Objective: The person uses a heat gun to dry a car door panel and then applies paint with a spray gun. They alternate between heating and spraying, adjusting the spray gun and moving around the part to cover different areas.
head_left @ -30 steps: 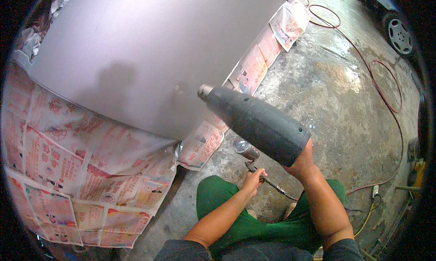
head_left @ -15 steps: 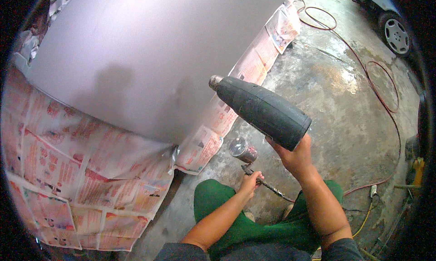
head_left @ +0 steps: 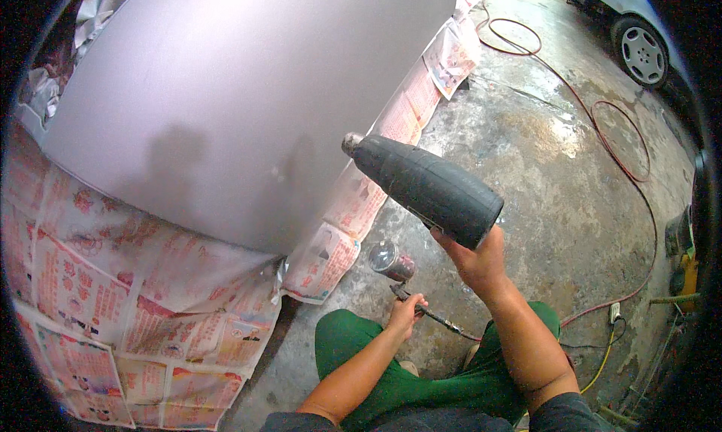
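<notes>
In the head view, the right hand (head_left: pixel 475 260) is raised, its fingers wrapped tight around the grip of a dark heat gun (head_left: pixel 425 185), whose nozzle points up and left at a grey painted panel (head_left: pixel 233 93). The left hand (head_left: pixel 406 312) hangs lower, fingers closed on a spray gun (head_left: pixel 398 270) held just above the concrete floor (head_left: pixel 541 161). Newspaper (head_left: pixel 90 297) is taped along the panel's edges. A red hose (head_left: pixel 602 124) loops over the floor, near a car wheel (head_left: pixel 641 52).
</notes>
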Action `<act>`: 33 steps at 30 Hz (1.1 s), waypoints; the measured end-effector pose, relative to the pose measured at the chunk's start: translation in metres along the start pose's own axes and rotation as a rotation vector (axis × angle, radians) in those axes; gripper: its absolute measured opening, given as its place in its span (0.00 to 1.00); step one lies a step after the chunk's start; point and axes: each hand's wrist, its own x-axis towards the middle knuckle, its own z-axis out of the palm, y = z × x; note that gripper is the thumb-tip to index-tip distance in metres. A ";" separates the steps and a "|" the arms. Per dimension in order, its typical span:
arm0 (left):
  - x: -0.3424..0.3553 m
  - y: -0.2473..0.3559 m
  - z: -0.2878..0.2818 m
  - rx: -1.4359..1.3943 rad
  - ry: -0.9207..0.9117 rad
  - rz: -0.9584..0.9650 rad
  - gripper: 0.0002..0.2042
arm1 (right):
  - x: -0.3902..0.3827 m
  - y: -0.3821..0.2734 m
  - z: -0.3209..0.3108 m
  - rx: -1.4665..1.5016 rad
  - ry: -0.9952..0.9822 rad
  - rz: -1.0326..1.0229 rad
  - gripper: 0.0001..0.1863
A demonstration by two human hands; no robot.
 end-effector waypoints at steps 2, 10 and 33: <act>0.000 0.000 0.001 -0.022 0.018 0.003 0.07 | 0.000 0.001 0.000 0.011 0.005 -0.001 0.14; 0.003 -0.001 -0.001 -0.016 0.011 -0.019 0.08 | -0.003 0.012 -0.003 -0.016 -0.012 0.016 0.15; 0.013 -0.009 -0.003 -0.041 -0.023 -0.031 0.08 | -0.011 0.012 -0.011 -0.120 -0.242 -0.156 0.22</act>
